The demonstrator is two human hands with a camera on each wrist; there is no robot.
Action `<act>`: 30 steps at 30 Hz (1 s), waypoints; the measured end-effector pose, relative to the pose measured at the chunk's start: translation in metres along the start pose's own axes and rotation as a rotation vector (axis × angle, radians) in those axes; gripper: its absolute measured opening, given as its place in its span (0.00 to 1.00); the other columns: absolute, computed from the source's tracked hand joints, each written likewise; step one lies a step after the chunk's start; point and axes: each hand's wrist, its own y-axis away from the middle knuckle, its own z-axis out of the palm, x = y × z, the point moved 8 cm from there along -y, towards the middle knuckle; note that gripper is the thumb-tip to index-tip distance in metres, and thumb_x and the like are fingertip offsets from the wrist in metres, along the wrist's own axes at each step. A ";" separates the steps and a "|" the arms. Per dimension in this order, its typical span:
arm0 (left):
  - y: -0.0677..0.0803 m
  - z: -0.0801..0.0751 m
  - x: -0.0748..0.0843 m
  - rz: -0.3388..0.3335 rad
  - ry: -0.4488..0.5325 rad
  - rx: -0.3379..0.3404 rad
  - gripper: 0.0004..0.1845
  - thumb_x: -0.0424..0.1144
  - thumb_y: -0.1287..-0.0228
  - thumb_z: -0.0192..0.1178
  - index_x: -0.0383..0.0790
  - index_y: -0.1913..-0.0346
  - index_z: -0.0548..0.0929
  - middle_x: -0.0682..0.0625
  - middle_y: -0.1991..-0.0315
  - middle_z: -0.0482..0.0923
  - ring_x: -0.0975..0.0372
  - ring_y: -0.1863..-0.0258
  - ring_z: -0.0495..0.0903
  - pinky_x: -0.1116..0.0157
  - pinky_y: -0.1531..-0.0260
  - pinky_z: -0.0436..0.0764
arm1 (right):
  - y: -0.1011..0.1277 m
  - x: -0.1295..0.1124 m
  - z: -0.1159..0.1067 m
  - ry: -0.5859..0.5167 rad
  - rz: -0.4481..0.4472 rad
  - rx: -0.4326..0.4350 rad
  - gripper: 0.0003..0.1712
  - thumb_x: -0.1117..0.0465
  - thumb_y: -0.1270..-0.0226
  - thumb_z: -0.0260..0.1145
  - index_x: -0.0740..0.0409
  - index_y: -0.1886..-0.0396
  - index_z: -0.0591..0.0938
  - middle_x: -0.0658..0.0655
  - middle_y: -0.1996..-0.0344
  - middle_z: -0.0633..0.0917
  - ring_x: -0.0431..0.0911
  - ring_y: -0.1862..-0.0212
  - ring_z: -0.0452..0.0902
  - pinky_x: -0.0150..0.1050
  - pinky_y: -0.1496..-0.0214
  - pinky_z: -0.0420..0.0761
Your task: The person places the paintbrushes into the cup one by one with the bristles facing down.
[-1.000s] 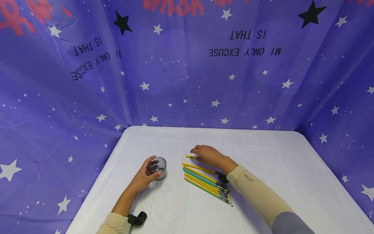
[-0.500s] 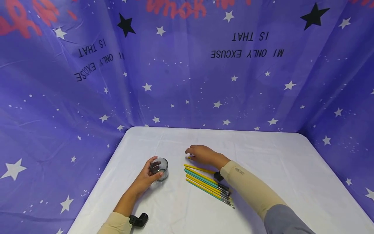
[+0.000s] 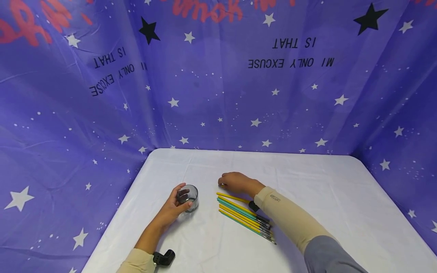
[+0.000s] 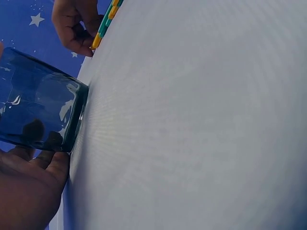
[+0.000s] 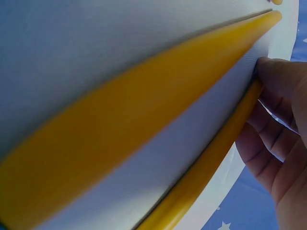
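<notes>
The right hand (image 3: pixel 236 182) has its grip on the blunt handle end of a yellow paintbrush (image 5: pixel 205 167): thumb and fingers pinch it there, the hand lying over the desk (image 3: pixel 317 197) on the far side of the other brushes. Half a second ago the fingers were spread looser over that end; now they have curled in round it, so only a speck of yellow shows from the head. That suggests reaching has turned into holding, and the brush can probably be taken up from here. Whether it has left the desk I cannot tell.

The left hand (image 3: pixel 173 207) holds a grey-tinted glass (image 4: pixel 45 96) from the side, as it did a second ago, keeping it ready and steady, I judge. Its base is at the desk, and no brush shows inside.

Nearer the person lies the row of yellow and teal paintbrushes (image 3: pixel 239 214), handles toward the glass, bristles pointing away from it. Behind hangs a purple star-printed curtain (image 3: pixel 225 110).
</notes>
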 end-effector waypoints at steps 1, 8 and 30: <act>0.000 0.000 0.000 -0.004 0.001 -0.001 0.44 0.28 0.35 0.63 0.38 0.23 0.49 0.33 0.29 0.58 0.43 0.32 0.63 0.70 0.49 0.75 | 0.001 -0.001 0.000 0.000 -0.003 0.004 0.09 0.63 0.27 0.62 0.50 0.53 0.84 0.48 0.62 0.80 0.42 0.61 0.76 0.39 0.51 0.77; 0.000 0.001 0.000 -0.023 0.008 -0.004 0.44 0.29 0.35 0.63 0.40 0.22 0.49 0.34 0.28 0.58 0.43 0.31 0.62 0.71 0.49 0.74 | 0.001 -0.001 -0.005 0.013 -0.013 0.031 0.07 0.65 0.27 0.62 0.50 0.55 0.83 0.46 0.66 0.78 0.41 0.64 0.72 0.38 0.55 0.76; 0.001 -0.001 -0.001 -0.038 -0.023 0.021 0.45 0.31 0.35 0.65 0.42 0.22 0.50 0.34 0.29 0.60 0.43 0.31 0.63 0.72 0.49 0.73 | 0.002 0.014 -0.038 -0.241 0.022 0.134 0.08 0.66 0.29 0.64 0.60 0.53 0.84 0.51 0.60 0.84 0.43 0.61 0.77 0.41 0.54 0.77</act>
